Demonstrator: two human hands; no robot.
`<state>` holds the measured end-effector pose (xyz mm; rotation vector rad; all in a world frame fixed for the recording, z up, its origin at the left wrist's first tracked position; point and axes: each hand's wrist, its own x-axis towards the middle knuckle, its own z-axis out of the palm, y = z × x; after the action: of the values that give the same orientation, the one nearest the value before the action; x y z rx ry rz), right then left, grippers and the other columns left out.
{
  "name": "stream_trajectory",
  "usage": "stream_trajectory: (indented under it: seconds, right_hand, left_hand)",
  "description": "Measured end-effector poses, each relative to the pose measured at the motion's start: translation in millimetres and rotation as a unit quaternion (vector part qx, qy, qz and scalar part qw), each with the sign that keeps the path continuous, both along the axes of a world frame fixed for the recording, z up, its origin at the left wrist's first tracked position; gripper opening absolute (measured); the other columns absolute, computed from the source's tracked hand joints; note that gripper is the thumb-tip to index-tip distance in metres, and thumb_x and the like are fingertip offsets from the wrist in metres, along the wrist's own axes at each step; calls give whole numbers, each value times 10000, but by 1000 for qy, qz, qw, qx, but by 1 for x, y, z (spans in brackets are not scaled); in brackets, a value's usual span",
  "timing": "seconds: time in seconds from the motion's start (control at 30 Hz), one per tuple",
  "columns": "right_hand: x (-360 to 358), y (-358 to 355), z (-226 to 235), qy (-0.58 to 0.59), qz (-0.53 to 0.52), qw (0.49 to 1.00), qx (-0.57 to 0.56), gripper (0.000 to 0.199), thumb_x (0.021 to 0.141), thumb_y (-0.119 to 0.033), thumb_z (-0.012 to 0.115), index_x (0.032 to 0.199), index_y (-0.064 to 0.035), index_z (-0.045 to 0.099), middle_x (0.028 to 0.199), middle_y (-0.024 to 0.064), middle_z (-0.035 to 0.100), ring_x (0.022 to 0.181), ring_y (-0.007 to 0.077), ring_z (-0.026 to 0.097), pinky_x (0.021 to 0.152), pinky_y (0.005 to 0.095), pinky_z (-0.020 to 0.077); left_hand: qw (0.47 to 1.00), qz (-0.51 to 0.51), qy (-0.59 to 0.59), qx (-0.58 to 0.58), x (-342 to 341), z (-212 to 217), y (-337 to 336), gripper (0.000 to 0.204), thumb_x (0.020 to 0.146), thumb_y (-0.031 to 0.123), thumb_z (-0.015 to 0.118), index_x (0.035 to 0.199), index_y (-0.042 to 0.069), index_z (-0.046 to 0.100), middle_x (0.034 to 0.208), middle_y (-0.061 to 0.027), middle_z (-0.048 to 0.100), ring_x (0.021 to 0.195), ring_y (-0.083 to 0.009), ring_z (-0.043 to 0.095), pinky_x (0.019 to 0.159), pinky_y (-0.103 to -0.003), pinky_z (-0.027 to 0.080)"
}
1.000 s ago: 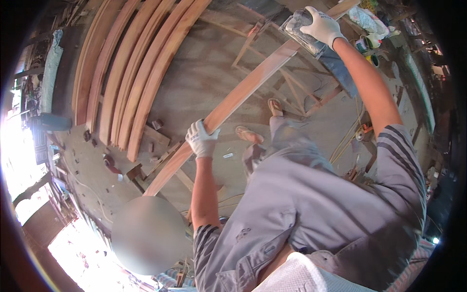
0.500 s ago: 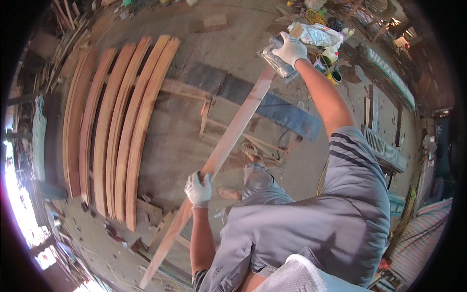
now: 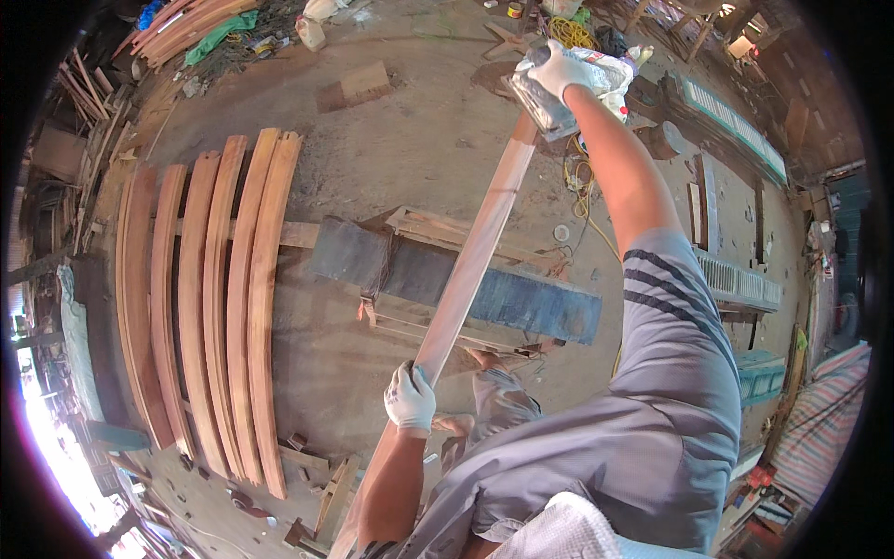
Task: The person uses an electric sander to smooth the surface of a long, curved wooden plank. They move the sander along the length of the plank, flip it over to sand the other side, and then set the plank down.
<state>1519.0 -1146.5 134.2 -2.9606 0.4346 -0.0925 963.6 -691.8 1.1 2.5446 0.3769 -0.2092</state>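
Observation:
A long, narrow wooden plank (image 3: 477, 244) runs slantwise from my lap side up to the far right, across a dark blue-grey bench board (image 3: 535, 305). Gloved in white, my left hand (image 3: 410, 399) is closed over the near part of the plank. My right arm is stretched out, and its gloved hand (image 3: 564, 71) grips a grey, flat-based tool that looks like a power sander (image 3: 546, 108), at the plank's far end. The sander's underside is hidden. Pale and reddish stretches show along the plank's face.
Several reddish-brown planks (image 3: 194, 307) lie side by side at the left on a crosspiece. A yellow cord (image 3: 585, 196) trails over the floor right of the bench. Slatted frames (image 3: 736, 279) lie at the right, a wood scrap (image 3: 363, 82) farther off.
The view has shifted, and the bench and stacked planks sit lower in it. My left hand still holds the plank and my right hand the sander at its far end.

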Motion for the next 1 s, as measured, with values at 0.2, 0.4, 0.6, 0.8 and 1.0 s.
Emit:
stream_trajectory:
  seconds: [0.2, 0.4, 0.6, 0.8, 1.0]
  right_hand:
    - [-15, 26, 13, 47, 36, 998, 22, 1041, 901, -577, 800, 1764, -174, 379, 1499, 269, 718, 1361, 455, 709, 1170, 518, 545]
    - [-136, 69, 1, -26, 131, 989, 63, 993, 852, -496, 792, 1687, -104, 424, 1514, 291, 673, 1339, 463, 705, 1128, 540, 567]
    - [-171, 100, 16, -46, 99, 985, 137, 942, 860, -420, 821, 1695, -152, 477, 1466, 301, 680, 1290, 469, 717, 1107, 529, 585]
    - [-50, 55, 6, -53, 42, 992, 105, 931, 888, -581, 802, 1709, -275, 485, 1378, 271, 763, 1257, 465, 748, 1089, 531, 591]
    - [26, -28, 1, -49, -32, 995, 85, 974, 916, -530, 791, 1766, -278, 387, 1465, 272, 736, 1310, 478, 727, 1139, 533, 552]
  left_hand:
    - [995, -67, -66, 25, 8, 16, -3, 683, 869, 514, 887, 1314, 37, 687, 1252, -219, 780, 1062, -458, 768, 939, -565, 603]
    - [998, -48, -20, 30, 15, 21, -11, 706, 820, 546, 927, 1242, 37, 682, 1163, -215, 790, 994, -464, 777, 848, -582, 617]
    - [997, -53, -16, 46, 14, 19, -6, 698, 832, 576, 903, 1229, 44, 689, 1085, -205, 797, 941, -467, 782, 818, -587, 617]
    - [998, -41, 3, 42, 4, 18, 1, 700, 820, 566, 915, 1229, 44, 690, 1100, -192, 806, 938, -469, 782, 837, -590, 614]
    - [998, -55, 13, 24, 11, 24, -11, 696, 818, 548, 916, 1239, 41, 691, 1130, -199, 810, 969, -454, 784, 863, -574, 613]
